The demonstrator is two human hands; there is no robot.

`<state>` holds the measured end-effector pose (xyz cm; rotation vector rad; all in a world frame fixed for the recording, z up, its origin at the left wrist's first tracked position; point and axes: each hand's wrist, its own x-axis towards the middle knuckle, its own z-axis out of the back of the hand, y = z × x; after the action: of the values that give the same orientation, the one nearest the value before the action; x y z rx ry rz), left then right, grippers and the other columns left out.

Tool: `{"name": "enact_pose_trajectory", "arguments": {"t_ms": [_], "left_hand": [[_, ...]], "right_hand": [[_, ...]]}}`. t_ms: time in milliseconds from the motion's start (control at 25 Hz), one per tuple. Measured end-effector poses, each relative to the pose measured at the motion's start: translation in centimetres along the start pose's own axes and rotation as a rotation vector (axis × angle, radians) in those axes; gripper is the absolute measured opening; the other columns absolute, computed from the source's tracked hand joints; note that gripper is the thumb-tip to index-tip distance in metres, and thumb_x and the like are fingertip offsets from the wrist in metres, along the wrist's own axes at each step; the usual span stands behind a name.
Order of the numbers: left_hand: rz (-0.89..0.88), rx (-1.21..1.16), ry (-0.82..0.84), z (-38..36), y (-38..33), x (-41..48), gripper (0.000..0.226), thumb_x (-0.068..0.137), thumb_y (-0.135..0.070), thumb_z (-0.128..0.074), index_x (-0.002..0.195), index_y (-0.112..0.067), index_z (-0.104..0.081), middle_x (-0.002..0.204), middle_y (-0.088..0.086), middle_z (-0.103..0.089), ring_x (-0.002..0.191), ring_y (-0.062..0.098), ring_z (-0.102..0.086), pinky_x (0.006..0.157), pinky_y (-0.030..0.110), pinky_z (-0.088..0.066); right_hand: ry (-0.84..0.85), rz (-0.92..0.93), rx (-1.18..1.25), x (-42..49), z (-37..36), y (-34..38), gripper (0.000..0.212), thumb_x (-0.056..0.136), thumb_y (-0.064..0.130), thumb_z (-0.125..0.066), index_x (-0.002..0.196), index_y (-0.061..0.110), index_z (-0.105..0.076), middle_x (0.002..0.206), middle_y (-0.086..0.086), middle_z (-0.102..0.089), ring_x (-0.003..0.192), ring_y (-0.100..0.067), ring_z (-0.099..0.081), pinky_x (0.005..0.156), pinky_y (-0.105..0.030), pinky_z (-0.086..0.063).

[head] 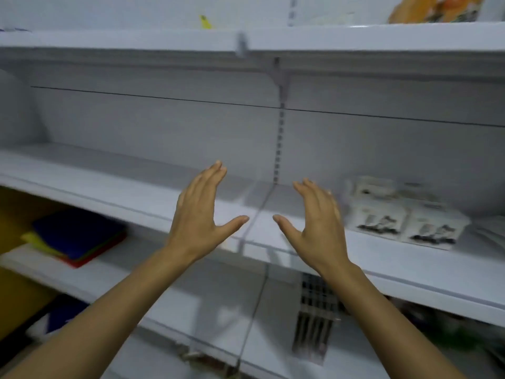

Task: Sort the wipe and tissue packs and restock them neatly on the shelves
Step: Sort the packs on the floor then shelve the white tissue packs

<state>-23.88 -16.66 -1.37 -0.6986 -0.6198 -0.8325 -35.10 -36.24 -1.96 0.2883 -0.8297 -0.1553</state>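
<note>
White tissue packs (pixel 404 214) cluster near the front edge of the middle shelf (pixel 109 181), toward its right end, just beside the right hand (pixel 317 222). That hand and the left hand (pixel 200 214) hover spread flat, holding nothing, over the front edge. A flat blue, yellow and red stack (pixel 79 236) lies at the left end of the lower shelf (pixel 191 296); orange packs (pixel 434 8) sit at the top shelf's (pixel 382 36) right end

Both forearms are bare as far as they show; the left hand (pixel 200 217) and right hand (pixel 317 225) are bare too.
</note>
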Motion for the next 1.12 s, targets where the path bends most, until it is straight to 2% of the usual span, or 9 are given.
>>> {"name": "enact_pose_trajectory", "arguments": {"t_ms": [200,360,440,560,720,960,1120], "left_hand": [[0.124,0.223,-0.014,13.5,9.8,-10.0,0.091,0.077,-0.067,-0.051,0.148,-0.015,-0.029,0.157,-0.001,-0.024,0.144,0.017,-0.022,0.114,0.043,-0.027],[0.317,0.353,-0.012,20.9,15.0,-18.1,0.09,0.077,-0.063,-0.057,0.15,-0.019,-0.026,0.155,-0.012,-0.016,0.142,0.006,-0.013,0.115,0.038,-0.02],[0.398,0.395,-0.018,22.8,16.7,-21.4,0.09,0.079,-0.058,-0.063,0.15,-0.018,-0.026,0.155,-0.009,-0.019,0.14,0.004,-0.013,0.112,0.033,-0.016],[0.55,0.401,0.045,23.3,19.1,-26.1,0.087,0.083,-0.053,-0.065,0.151,-0.021,-0.022,0.158,-0.006,-0.017,0.145,0.012,-0.015,0.114,0.034,-0.016],[0.725,0.404,0.18,22.3,23.5,-29.9,0.085,0.085,-0.057,-0.059,0.152,-0.026,-0.016,0.16,-0.009,-0.008,0.147,0.014,-0.011,0.115,0.039,-0.017],[0.922,0.391,0.253,20.3,34.1,-30.0,0.084,0.086,-0.053,-0.06,0.152,-0.024,-0.015,0.16,-0.008,-0.008,0.147,0.014,-0.011,0.116,0.038,-0.018],[1.063,0.31,0.321,16.6,41.5,-29.1,0.084,0.088,-0.047,-0.062,0.152,-0.019,-0.017,0.16,-0.001,-0.014,0.146,0.019,-0.017,0.115,0.032,-0.018]], "right_hand": [[0.152,0.163,0.158,-2.2,-8.6,14.8,0.061,0.088,0.043,-0.062,0.138,0.014,-0.045,0.146,-0.007,-0.044,0.139,-0.024,-0.034,0.118,-0.036,-0.012],[0.328,0.298,0.232,-4.5,-14.2,23.9,0.064,0.09,0.046,-0.059,0.143,0.017,-0.038,0.151,-0.005,-0.036,0.143,-0.02,-0.026,0.119,-0.036,-0.007],[0.396,0.36,0.26,-5.7,-16.6,27.0,0.065,0.091,0.046,-0.057,0.145,0.018,-0.035,0.152,-0.003,-0.033,0.144,-0.02,-0.023,0.118,-0.033,-0.003],[0.528,0.401,0.276,-7.8,-20.5,29.3,0.063,0.09,0.045,-0.058,0.143,0.018,-0.037,0.151,-0.004,-0.034,0.142,-0.02,-0.025,0.117,-0.03,-0.002],[0.689,0.363,0.297,-9.5,-27.3,30.0,0.06,0.09,0.045,-0.059,0.14,0.018,-0.041,0.147,-0.004,-0.041,0.138,-0.021,-0.033,0.117,-0.036,-0.015],[0.95,0.317,0.349,-9.3,-40.4,31.9,0.063,0.087,0.052,-0.057,0.138,0.017,-0.044,0.143,-0.005,-0.046,0.133,-0.026,-0.041,0.114,-0.045,-0.028],[1.12,0.259,0.357,-8.5,-48.7,31.2,0.064,0.086,0.051,-0.058,0.137,0.015,-0.046,0.141,-0.006,-0.048,0.128,-0.025,-0.045,0.109,-0.042,-0.036]]}}
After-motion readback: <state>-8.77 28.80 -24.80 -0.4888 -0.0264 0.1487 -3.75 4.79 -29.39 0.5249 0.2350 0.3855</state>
